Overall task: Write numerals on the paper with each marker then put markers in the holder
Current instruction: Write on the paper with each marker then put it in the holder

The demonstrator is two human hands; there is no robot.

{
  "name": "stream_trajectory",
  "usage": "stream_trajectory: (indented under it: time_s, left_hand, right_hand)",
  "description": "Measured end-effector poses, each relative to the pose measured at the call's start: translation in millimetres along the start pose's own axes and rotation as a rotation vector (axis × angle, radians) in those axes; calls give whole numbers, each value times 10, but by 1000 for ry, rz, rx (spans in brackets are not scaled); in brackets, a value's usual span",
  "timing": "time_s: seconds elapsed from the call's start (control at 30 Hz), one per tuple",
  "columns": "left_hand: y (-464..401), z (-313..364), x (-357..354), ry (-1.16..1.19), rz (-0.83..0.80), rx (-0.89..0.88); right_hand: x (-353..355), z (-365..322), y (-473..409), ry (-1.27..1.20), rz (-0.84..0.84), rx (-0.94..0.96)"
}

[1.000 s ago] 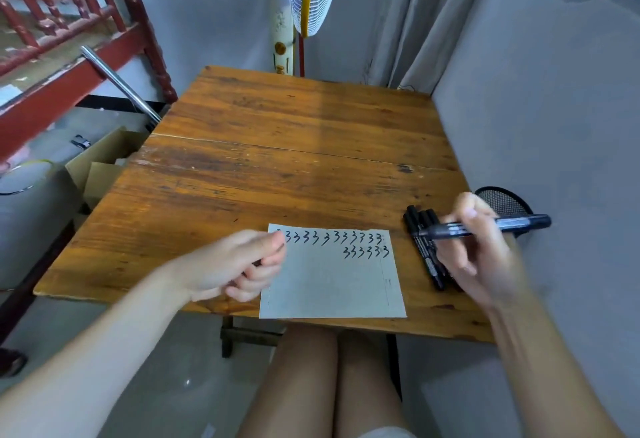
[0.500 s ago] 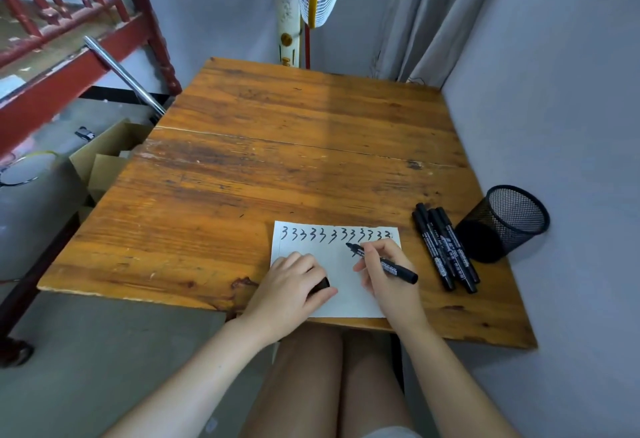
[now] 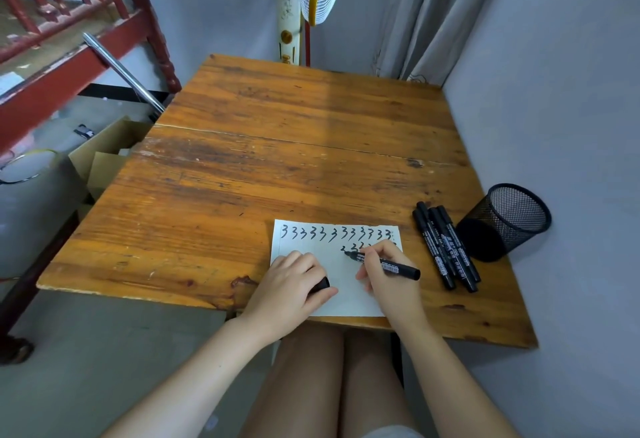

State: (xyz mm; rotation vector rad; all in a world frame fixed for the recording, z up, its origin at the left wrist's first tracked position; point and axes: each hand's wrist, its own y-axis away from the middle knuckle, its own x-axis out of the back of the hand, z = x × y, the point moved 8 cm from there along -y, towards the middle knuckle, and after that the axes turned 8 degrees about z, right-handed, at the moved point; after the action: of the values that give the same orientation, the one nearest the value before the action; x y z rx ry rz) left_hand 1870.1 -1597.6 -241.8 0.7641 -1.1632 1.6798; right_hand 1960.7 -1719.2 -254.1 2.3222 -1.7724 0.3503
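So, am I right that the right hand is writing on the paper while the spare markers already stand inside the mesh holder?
Not quite. The head view shows the spare markers lying on the table beside the mesh holder, not inside it. The right hand is indeed writing on the paper.

A second ago our right hand [image 3: 388,273] held the marker [image 3: 382,263] up over the spare markers [image 3: 446,247]; we have brought it down, tip on the paper [image 3: 346,295] by the second row. Our left hand [image 3: 294,287], hovering then, now rests on the paper, its grip on the black cap [image 3: 320,286].
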Motion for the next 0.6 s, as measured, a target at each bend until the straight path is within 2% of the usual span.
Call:
stream_trajectory:
  time_s: [0.13,0.27,0.33,0.6]
  left_hand:
    - [-2,-8,1,51,-19,17]
    - [-15,13,141,345,-17,162]
    - [-12,83,203,438,-22,178]
    - [13,284,349,504,5,147]
  right_hand:
    - [20,-82,29,-88,-31,-32]
    - [197,-275,115,-285,-25,-59]
    - [228,-382,191,-326,-57,-35]
    - [228,-528,330,-357,-137,-31]
